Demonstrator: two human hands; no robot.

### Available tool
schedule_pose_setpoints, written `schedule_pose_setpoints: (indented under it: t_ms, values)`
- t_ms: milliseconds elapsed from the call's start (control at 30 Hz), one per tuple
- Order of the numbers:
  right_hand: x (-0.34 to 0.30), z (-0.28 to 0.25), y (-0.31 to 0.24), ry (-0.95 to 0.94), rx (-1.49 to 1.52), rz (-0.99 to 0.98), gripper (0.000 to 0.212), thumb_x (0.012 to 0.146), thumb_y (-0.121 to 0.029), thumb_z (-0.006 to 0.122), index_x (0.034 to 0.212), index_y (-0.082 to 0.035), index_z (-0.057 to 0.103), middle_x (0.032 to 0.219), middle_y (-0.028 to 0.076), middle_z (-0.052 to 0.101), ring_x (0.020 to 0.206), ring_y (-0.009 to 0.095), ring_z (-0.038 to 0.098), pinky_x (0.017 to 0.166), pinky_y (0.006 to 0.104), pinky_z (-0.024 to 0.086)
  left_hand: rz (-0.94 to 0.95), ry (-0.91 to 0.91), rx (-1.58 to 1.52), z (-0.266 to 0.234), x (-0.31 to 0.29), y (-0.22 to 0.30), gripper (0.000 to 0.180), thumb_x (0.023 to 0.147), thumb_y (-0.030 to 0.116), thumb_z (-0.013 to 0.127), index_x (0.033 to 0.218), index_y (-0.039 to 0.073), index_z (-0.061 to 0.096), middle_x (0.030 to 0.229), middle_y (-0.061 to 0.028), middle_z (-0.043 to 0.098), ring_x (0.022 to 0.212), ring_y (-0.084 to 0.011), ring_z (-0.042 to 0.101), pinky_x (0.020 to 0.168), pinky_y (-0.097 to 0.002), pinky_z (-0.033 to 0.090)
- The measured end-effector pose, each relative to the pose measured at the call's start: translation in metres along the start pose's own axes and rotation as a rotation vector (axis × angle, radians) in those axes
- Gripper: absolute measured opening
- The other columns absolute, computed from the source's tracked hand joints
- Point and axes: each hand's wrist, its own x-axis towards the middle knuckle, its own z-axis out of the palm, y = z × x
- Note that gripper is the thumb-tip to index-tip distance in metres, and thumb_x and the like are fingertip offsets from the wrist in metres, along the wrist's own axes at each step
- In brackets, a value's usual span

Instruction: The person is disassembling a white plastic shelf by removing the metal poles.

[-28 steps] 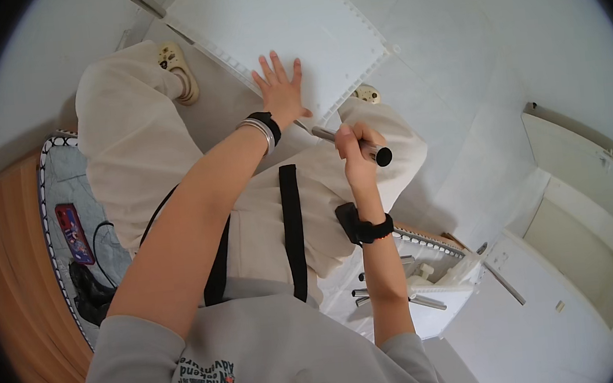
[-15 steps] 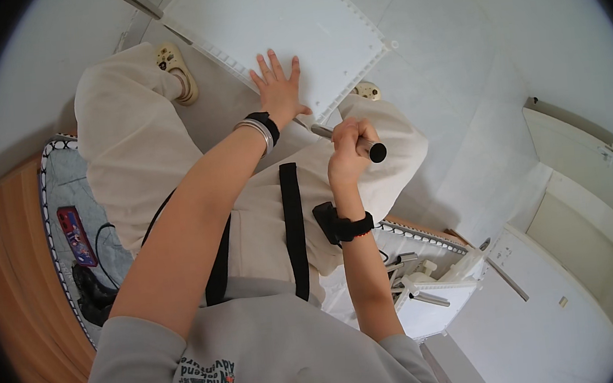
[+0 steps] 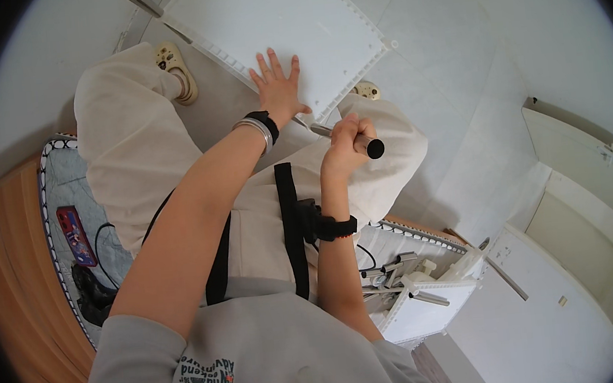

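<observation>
Spread flat, my left hand point(image 3: 281, 94) presses on the near corner of a white plastic shelf panel point(image 3: 282, 16) in front of me. My right hand point(image 3: 346, 147) is wrapped round a shiny metal tube point(image 3: 367, 143) with a black end cap. The capped end points back toward me. The tube's far end reaches to the panel's near corner, just beside my left thumb; how it sits there is partly hidden. Another metal tube point(image 3: 140, 1) stands at the panel's far left corner.
Several metal tubes and white plastic parts point(image 3: 403, 274) lie with another white panel point(image 3: 429, 312) at my right. A phone in a red and blue case point(image 3: 76, 236) and a black item point(image 3: 93, 293) rest on the grey mat at my left. A white cabinet point(image 3: 575, 217) stands far right.
My right forearm and wrist have swung left and inward, turning round the tube, whose capped end shifts slightly left. My left hand and the panel stay in place.
</observation>
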Motion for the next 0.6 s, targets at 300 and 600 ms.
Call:
schedule_pose_setpoints:
  t_ms: [300,600]
  values:
    - [0.005,-0.026,-0.026,-0.363,-0.01,0.095,0.01,0.078,0.006,0.054,0.081,0.0,0.047,0.076,0.004,0.049,0.071,0.009,0.047,0.062,0.021,0.039,0.02,0.048,-0.025,0.004,-0.005,-0.002,0.115,0.053,0.055,0.073,0.139,0.012,0.011,0.137,-0.0342,-0.004,0.124,-0.0543,-0.006,0.095,-0.066,0.008]
    - [0.051,-0.074,0.005,-0.715,0.015,0.795,0.024,0.084,-0.01,0.051,0.105,0.0,0.047,0.099,0.012,0.05,0.094,0.023,0.053,0.084,0.0328,0.048,0.038,0.064,-0.07,0.008,-0.005,-0.007,0.114,0.054,0.056,0.072,0.139,0.012,0.01,0.137,-0.0341,-0.007,0.124,-0.054,-0.008,0.095,-0.0663,0.006]
